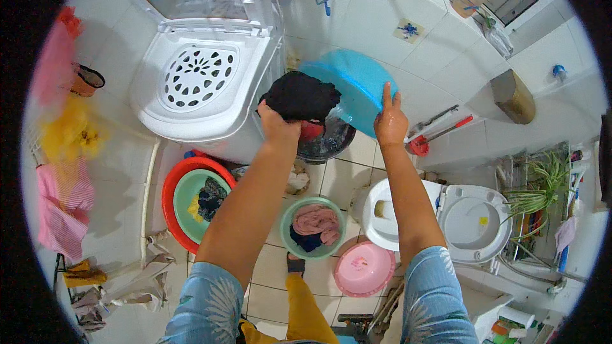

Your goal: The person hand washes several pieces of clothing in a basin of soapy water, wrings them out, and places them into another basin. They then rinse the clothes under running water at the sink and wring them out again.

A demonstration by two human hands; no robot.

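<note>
A bunched black cloth (301, 95) is gripped in my left hand (279, 124), raised in front of me beside the washing machine. My right hand (391, 122) holds the rim of a blue plastic basin (356, 86), which is tipped on its side against the tiled wall. Under the cloth and the basin stands a dark bucket (337, 141) with a wet-looking inside. Something red (311, 130) shows just below the cloth; I cannot tell what it is. The cloth hides part of the basin's near edge and of the bucket.
The white washing machine (153, 100) has its lid up, showing a perforated inner cover (198, 69). A green basin (287, 239) holds pink and dark cloths. Another green basin (184, 200) sits inside a red basin (169, 205). A pink basin (366, 272) lies near the toilet (377, 229).
</note>
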